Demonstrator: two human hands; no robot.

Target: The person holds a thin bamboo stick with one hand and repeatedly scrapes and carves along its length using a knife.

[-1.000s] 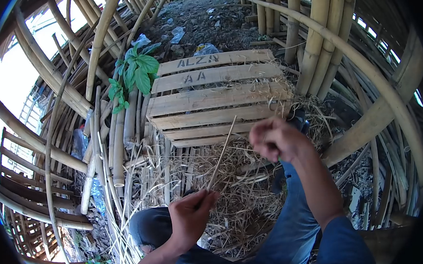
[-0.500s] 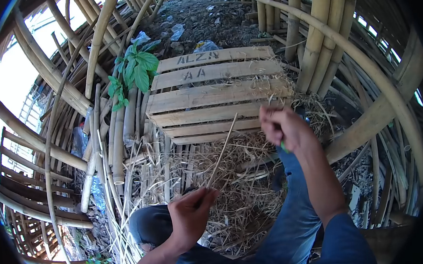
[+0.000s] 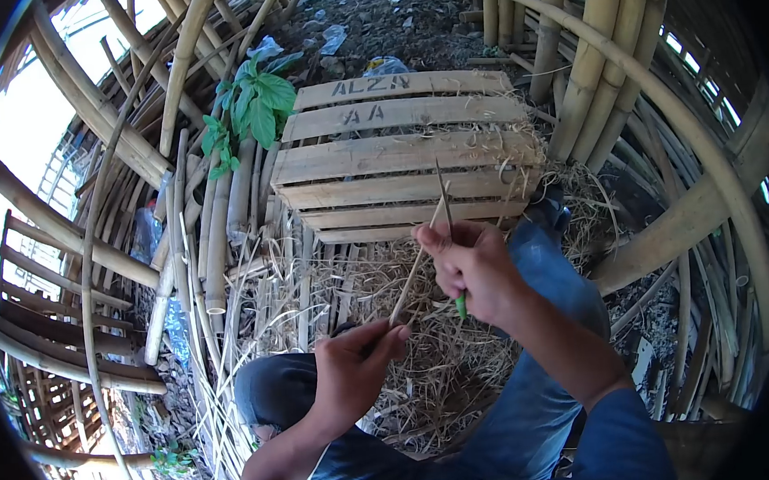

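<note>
My left hand [image 3: 357, 365] pinches the lower end of a thin bamboo stick [image 3: 412, 284], which slants up and to the right. In my right hand [image 3: 474, 268] is a knife [image 3: 442, 192] with a narrow blade pointing up; a bit of its green handle shows below the fingers. The blade lies close against the stick's upper end, though I cannot tell whether the edge bites into it. Both hands are closed, above the shavings between my knees.
A slatted wooden crate [image 3: 406, 155] with black lettering stands ahead. Curly bamboo shavings [image 3: 445, 368] cover the ground. Bamboo poles [image 3: 215, 277] and a leafy green plant [image 3: 262, 107] are at the left; thick bamboo posts [image 3: 606, 50] rise at the right.
My right hand has come down and left, bringing the knife to the stick's upper part. My left hand still holds the stick, slightly shifted. The view has tilted a little.
</note>
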